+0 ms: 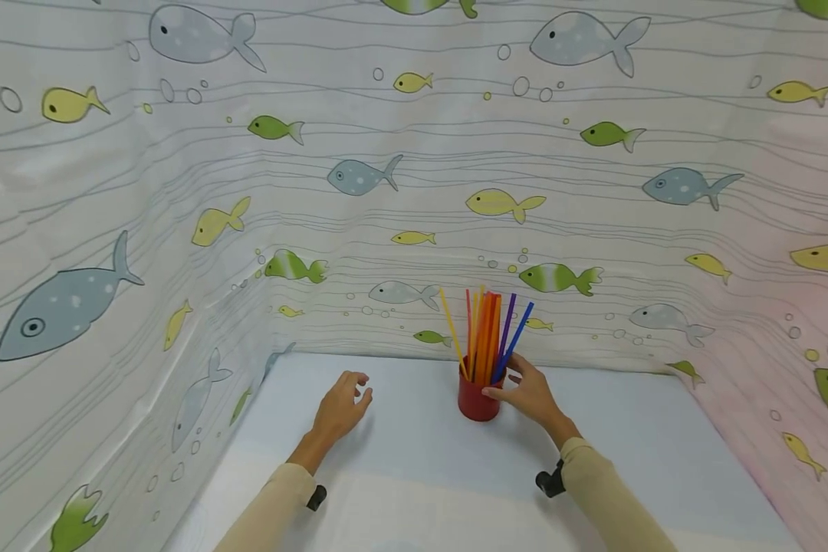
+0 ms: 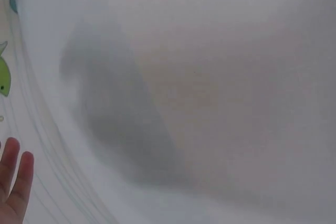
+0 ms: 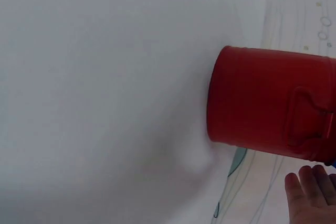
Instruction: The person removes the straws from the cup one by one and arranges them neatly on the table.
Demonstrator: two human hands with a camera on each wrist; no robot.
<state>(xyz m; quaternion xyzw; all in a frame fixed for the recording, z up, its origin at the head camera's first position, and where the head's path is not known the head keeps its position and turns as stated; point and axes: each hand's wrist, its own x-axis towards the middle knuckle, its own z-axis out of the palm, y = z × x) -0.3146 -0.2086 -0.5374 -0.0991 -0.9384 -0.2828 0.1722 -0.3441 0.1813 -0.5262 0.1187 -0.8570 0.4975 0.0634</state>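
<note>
A red cylindrical cup (image 1: 479,401) holds several long thin sticks (image 1: 486,337) in yellow, orange, red, purple and blue. My right hand (image 1: 533,395) is at the cup's right side near the rim, its thumb in front. In the right wrist view the fingers (image 3: 313,190) look straight, their tips just short of the cup (image 3: 262,103), which has a handle-like fitting. Whether the thumb touches the cup I cannot tell. Left of the cup, my left hand (image 1: 341,406) hovers over the white table with loosely bent fingers and nothing in them.
The white table (image 1: 414,491) meets a fish-patterned curtain (image 1: 359,253) right behind the cup. More of that cloth hangs along the left and right sides. A small black device (image 1: 550,481) is strapped at the right wrist, another (image 1: 317,497) at the left.
</note>
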